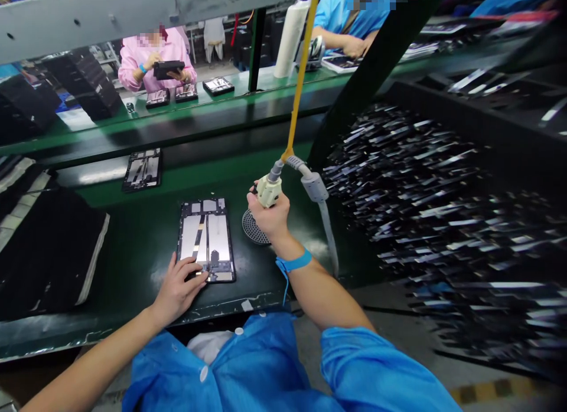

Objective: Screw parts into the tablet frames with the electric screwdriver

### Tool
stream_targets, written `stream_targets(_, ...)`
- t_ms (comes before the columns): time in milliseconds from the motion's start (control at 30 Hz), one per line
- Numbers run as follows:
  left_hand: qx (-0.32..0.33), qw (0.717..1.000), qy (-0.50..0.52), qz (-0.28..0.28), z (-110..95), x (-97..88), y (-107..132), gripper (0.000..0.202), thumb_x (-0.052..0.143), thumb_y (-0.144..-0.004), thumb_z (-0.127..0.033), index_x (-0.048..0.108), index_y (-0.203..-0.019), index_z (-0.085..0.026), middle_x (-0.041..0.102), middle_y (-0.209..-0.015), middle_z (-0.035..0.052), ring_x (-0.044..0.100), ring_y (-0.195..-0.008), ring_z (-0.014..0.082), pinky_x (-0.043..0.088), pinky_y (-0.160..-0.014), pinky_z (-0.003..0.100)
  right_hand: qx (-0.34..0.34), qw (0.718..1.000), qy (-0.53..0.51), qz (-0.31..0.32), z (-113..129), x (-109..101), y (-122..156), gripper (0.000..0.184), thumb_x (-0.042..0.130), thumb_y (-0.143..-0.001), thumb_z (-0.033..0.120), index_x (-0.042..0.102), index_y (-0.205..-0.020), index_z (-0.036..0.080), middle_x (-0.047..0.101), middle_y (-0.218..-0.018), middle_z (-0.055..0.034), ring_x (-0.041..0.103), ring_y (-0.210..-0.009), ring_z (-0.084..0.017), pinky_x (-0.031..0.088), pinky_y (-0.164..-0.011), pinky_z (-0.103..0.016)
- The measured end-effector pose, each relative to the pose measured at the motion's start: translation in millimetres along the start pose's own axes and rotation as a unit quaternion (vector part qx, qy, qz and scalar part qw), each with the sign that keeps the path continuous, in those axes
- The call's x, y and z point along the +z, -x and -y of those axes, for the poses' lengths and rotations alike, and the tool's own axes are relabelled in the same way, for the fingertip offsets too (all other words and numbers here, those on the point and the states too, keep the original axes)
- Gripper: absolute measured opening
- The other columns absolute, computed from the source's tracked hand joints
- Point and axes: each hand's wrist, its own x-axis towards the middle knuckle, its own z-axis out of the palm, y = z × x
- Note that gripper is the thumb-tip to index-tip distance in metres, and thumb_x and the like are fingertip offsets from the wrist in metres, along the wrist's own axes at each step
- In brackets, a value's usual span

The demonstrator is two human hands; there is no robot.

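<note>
An opened tablet [206,238], its inner parts and ribbon strips showing, lies on the green workbench in front of me. My left hand [177,285] rests at its lower left corner, fingers stretched out and fingertips touching the lower part. To the right of the tablet, my right hand [271,214] is closed around a cream-coloured electric screwdriver [269,192]. This tool hangs from a yellow cord [301,75] and has a grey cable [315,187]. Its lower end is hidden behind the hand. Below that hand sits a round perforated dish [253,226], partly covered.
Another opened tablet [142,170] lies farther back on the left. Dark stacked pieces [53,241] stand at the left. Blurred racks of thin dark parts [420,182] fill the right side. Across the bench, a person in pink [133,64] and another in blue [332,16] handle devices.
</note>
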Motion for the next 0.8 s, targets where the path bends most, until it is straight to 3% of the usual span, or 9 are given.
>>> stream_targets(100, -0.018, 1.000, 0.008, 0.006, 3.2, 5.5, -11.6, 0.023, 0.062, -0.100, -0.021, 0.073, -0.119, -0.029, 0.071, -0.121, 0.0087, 0.060, -0.128, 0.0286, 0.039, -0.115, 0.064, 0.015, 1.000, -0.010, 0.005, -0.1, 0.3, 1.6, 0.018, 0.075, -0.084, 0.032, 0.070, -0.098, 0.022, 0.073, -0.090, -0.0027, 0.070, -0.080, -0.019, 0.059, -0.079, -0.036)
stream_targets(200, -0.036, 0.999, 0.014, 0.003, 11.5, 16.1, -37.8, 0.019, 0.062, -0.101, -0.028, 0.076, -0.114, -0.026, 0.073, -0.116, 0.0099, 0.064, -0.122, 0.0289, 0.047, -0.108, 0.058, 0.031, 0.999, -0.026, 0.018, -2.0, -0.3, 1.9, 0.020, 0.075, -0.084, 0.033, 0.069, -0.099, 0.021, 0.073, -0.091, -0.0033, 0.069, -0.077, -0.018, 0.060, -0.075, -0.035)
stream_targets(300, -0.049, 0.999, 0.013, -0.011, 17.3, 27.4, -59.3, 0.020, 0.062, -0.101, -0.030, 0.077, -0.113, -0.024, 0.074, -0.113, 0.0102, 0.066, -0.119, 0.0287, 0.047, -0.107, 0.059, 0.047, 0.998, -0.037, 0.006, -5.7, -1.3, 0.9, 0.025, 0.075, -0.083, 0.034, 0.069, -0.103, 0.021, 0.073, -0.095, -0.0045, 0.070, -0.075, -0.018, 0.060, -0.072, -0.034)
stream_targets(467, -0.053, 0.998, 0.009, -0.016, 19.2, 37.1, -63.6, 0.021, 0.060, -0.102, -0.028, 0.077, -0.115, -0.028, 0.072, -0.122, 0.0104, 0.062, -0.128, 0.0305, 0.042, -0.111, 0.065, 0.063, 0.997, -0.034, -0.012, -12.8, -2.2, -0.1, 0.030, 0.076, -0.082, 0.034, 0.068, -0.108, 0.020, 0.074, -0.095, -0.0055, 0.071, -0.076, -0.019, 0.061, -0.070, -0.034)
stream_targets(800, -0.076, 0.996, 0.026, -0.026, 35.6, 45.3, -83.3, 0.022, 0.060, -0.103, -0.031, 0.078, -0.114, -0.027, 0.071, -0.125, 0.0108, 0.061, -0.130, 0.0321, 0.042, -0.111, 0.066, 0.070, 0.997, -0.013, -0.028, -23.3, -3.1, 0.7, 0.029, 0.076, -0.083, 0.030, 0.067, -0.109, 0.022, 0.073, -0.095, -0.0033, 0.070, -0.070, -0.015, 0.060, -0.067, -0.032)
